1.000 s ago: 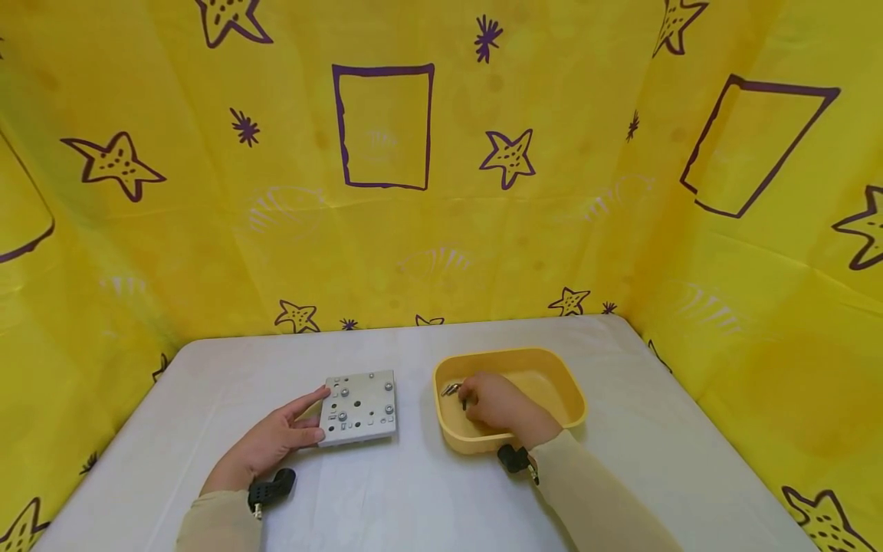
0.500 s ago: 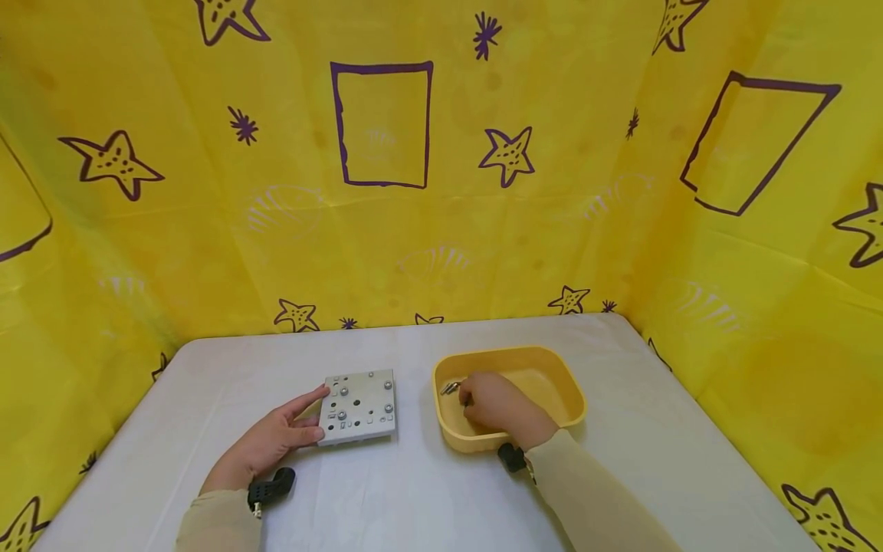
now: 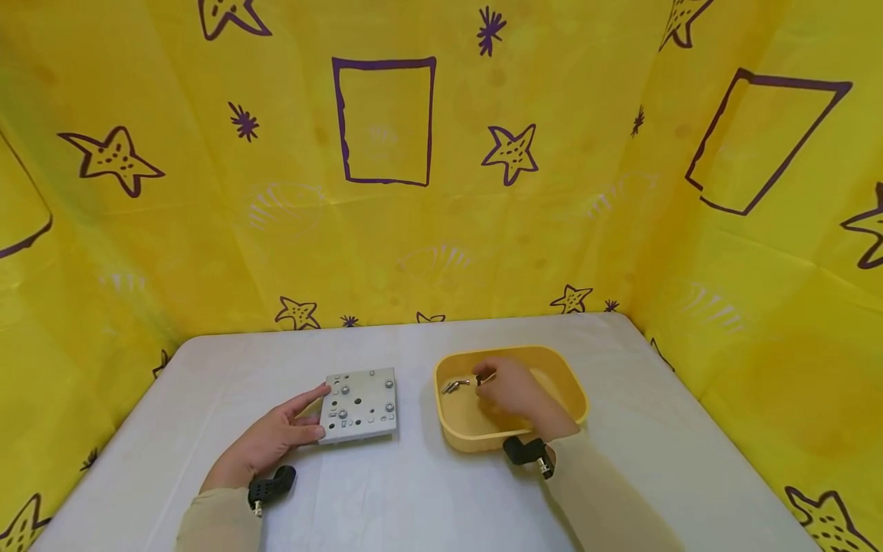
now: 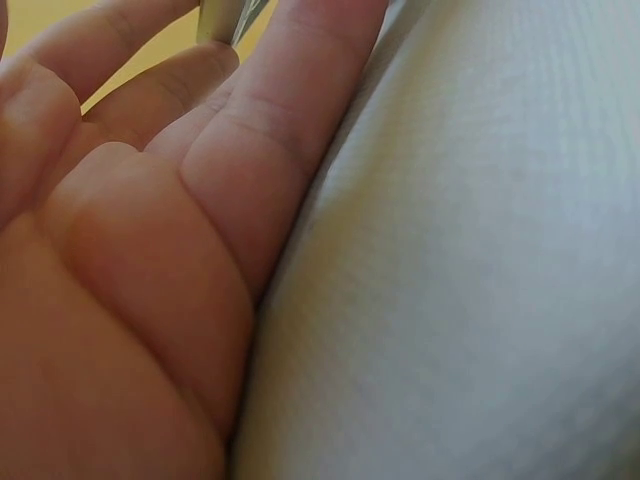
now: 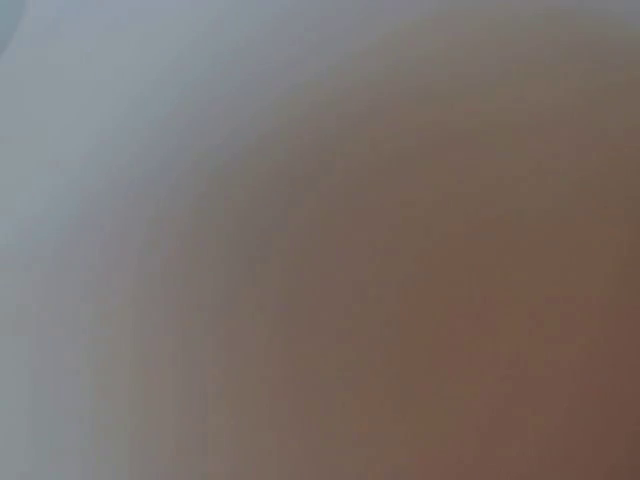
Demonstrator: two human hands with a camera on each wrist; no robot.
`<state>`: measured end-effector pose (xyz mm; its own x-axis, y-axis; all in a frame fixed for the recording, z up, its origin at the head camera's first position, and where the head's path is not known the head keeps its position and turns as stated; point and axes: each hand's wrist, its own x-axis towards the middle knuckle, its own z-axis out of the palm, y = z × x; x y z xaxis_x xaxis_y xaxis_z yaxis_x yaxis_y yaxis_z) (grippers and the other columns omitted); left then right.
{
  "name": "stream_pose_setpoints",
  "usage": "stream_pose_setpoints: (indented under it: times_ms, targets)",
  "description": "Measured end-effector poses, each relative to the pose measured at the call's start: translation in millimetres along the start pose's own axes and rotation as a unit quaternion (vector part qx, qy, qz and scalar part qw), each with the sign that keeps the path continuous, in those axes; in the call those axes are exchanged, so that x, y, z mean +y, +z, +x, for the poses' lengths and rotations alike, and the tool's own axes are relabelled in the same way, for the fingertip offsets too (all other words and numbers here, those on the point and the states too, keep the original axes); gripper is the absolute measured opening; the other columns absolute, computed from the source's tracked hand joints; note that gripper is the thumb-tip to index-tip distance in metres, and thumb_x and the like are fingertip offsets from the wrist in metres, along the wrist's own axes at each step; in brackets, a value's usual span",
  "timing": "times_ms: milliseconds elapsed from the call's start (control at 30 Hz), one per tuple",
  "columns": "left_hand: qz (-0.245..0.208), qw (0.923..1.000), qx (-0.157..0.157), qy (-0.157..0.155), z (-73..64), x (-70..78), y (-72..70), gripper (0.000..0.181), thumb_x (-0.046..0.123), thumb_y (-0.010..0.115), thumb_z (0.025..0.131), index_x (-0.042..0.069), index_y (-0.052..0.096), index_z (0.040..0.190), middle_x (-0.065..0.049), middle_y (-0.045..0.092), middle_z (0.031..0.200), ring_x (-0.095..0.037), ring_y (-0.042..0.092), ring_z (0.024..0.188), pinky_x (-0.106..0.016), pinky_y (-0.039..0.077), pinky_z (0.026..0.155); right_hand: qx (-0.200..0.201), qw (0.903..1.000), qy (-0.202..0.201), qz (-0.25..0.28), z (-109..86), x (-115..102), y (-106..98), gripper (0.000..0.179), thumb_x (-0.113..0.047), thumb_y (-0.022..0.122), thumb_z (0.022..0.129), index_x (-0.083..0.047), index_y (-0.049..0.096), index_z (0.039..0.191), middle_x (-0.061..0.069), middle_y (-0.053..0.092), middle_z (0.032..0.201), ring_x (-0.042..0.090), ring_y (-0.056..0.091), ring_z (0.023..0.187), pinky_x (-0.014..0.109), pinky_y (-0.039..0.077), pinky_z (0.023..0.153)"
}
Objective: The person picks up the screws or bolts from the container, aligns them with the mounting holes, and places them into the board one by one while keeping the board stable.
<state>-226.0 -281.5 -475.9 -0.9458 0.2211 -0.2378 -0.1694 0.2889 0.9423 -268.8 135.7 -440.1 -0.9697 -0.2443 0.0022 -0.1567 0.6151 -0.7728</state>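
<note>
A flat, light metal plate [image 3: 366, 425], with holes and several round screw heads, lies on the table left of centre in the head view. My left hand [image 3: 272, 441] grips its left edge, the thumb at the near corner and a finger at the far one. In the left wrist view the palm [image 4: 130, 270] fills the left side, with a sliver of the plate [image 4: 220, 20] at the top. Inside the yellow bin, my right hand [image 3: 513, 391] pinches a small dark piece [image 3: 479, 380], its kind unclear. Several small silver screws [image 3: 451, 386] lie beside those fingertips.
The yellow bin [image 3: 578, 387] has raised walls and stands right of the plate on the white-covered table [image 3: 407, 491]. A yellow patterned cloth [image 3: 386, 253] closes off the back and both sides. The right wrist view is only blur.
My right hand has lifted slightly and shifted back and to the right within the bin, uncovering more of the silver screws. The left hand and the plate stay in place.
</note>
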Motion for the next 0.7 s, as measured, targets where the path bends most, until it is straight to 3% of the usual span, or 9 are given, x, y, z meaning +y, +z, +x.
stream_pose_setpoints:
  times_ms: [133,233,500,633,700]
  targets:
    - [0.014,0.9999,0.003,0.004,-0.5,-0.6,-0.1,0.083,0.024,0.082,0.083,0.022,0.04,0.155,-0.017,0.018,0.163,-0.038,0.043,0.135,-0.039,0.046,0.1,0.023,0.9979,0.011,0.06,-2.3,-2,-6,0.027,0.004,0.07,0.084,0.0,0.07,0.111,0.011,0.069,0.102,0.019,0.062,0.084,0.032,0.053,0.073]
    - [0.018,0.9998,0.005,0.006,-0.6,-1.1,-0.1,0.083,0.025,0.082,0.083,0.022,0.04,0.155,-0.016,0.018,0.163,-0.039,0.042,0.135,-0.039,0.046,0.101,0.026,0.9907,0.017,0.133,-3.9,-8,-11,0.027,0.009,0.067,0.085,0.004,0.068,0.111,0.018,0.067,0.106,0.021,0.063,0.088,0.034,0.054,0.08]
    - [-0.003,0.9999,-0.006,0.012,0.1,-0.1,0.1,0.084,0.022,0.081,0.084,0.019,0.038,0.155,-0.018,0.017,0.163,-0.038,0.044,0.134,-0.036,0.048,0.098,0.033,0.9475,0.051,0.314,-1.1,-35,-13,0.025,0.009,0.066,0.089,0.007,0.064,0.113,0.026,0.063,0.115,0.029,0.066,0.094,0.037,0.056,0.085]
    - [-0.012,0.9998,-0.009,0.014,-0.8,1.1,0.1,0.084,0.02,0.081,0.084,0.019,0.037,0.156,-0.019,0.016,0.163,-0.038,0.046,0.133,-0.034,0.049,0.096,0.011,0.9294,0.052,0.365,4.4,-55,1,0.019,0.007,0.065,0.092,0.005,0.063,0.11,0.029,0.062,0.114,0.036,0.068,0.097,0.037,0.056,0.084]
    - [-0.02,0.9997,-0.009,0.013,-0.9,1.1,0.0,0.084,0.019,0.081,0.084,0.019,0.037,0.156,-0.019,0.016,0.163,-0.037,0.047,0.132,-0.033,0.049,0.096,-0.005,0.9277,0.051,0.37,8.5,-65,11,0.017,0.006,0.064,0.093,0.005,0.063,0.109,0.029,0.063,0.112,0.035,0.068,0.096,0.036,0.057,0.083]
